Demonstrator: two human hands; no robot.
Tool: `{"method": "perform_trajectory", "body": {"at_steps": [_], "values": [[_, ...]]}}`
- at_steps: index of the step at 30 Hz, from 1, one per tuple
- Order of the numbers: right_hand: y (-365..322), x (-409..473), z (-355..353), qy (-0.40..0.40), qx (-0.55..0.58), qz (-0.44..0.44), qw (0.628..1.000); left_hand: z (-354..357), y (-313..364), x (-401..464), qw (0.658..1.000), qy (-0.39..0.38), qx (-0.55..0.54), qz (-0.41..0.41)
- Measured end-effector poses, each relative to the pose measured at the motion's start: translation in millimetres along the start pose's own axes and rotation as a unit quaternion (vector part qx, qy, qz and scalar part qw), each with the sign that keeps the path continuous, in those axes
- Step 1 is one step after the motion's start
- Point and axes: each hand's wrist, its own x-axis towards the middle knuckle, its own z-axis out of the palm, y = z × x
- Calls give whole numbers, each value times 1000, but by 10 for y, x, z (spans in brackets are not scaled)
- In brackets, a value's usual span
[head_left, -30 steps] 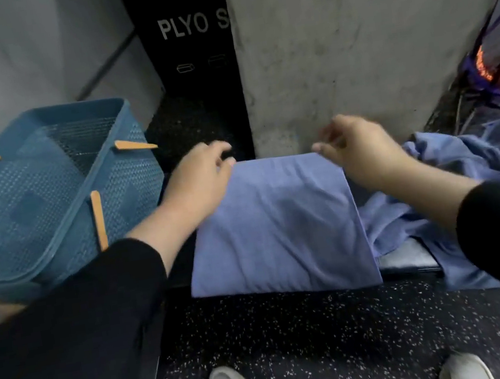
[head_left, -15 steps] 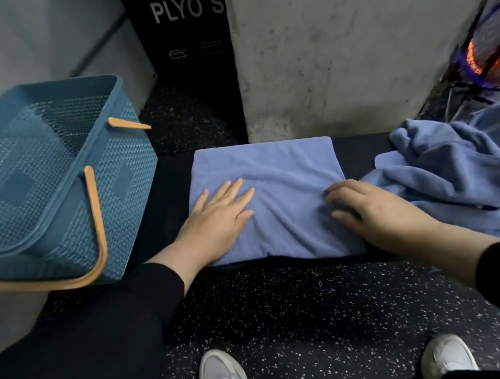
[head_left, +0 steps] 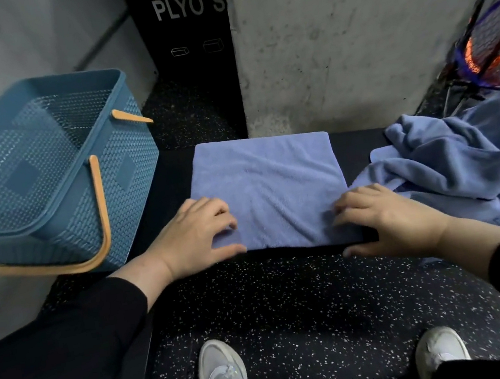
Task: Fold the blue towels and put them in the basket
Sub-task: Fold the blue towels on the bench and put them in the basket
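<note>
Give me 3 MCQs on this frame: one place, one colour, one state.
1. Where is the basket relative to the folded towel?
A. Left
B. Right
C. On top

2. What colour are the basket handles?
A. Black
B. Tan
C. Red

3. What are the hands doing?
A. Hanging idle
B. Gripping the towel's near corners
C. Holding the basket

Answers:
1 A, the basket stands left of the towel, apart from it.
2 B, the handles are tan against blue mesh.
3 B, the left hand and right hand curl round the near corners; the unfolded pile lies untouched at right.

One folded towel (head_left: 265,183), one towel heap (head_left: 454,166), one basket (head_left: 43,176), two shoes (head_left: 221,370)
</note>
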Motion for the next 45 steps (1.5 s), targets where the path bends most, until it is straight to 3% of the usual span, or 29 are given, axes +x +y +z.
{"method": "perform_trajectory", "body": {"at_steps": [4,8,14,21,27,31,34,41,45], "values": [[-67,17,32,4,-15,-1,1000,-55,-79,-231,997,-73,32,-19],[-98,42,15,39,-2,32,999,-82,-174,-352,997,-63,22,-48],[-233,107,-122,84,69,159,981,-131,-137,-349,992,-23,-35,-122],[-252,191,-395,115,249,241,931,-452,40,-305,923,51,-263,-275],[-370,167,-611,125,326,257,901,-734,162,-330,892,76,-337,-291],[-418,149,-655,107,412,281,860,-736,192,-379,847,59,-412,-331],[-400,192,-611,108,402,300,859,-631,192,-343,850,43,-383,-359],[-56,577,-505,160,311,356,867,-474,-23,115,849,107,-289,-430],[134,949,-441,153,265,382,872,-361,-189,409,835,87,-254,-480]]}}
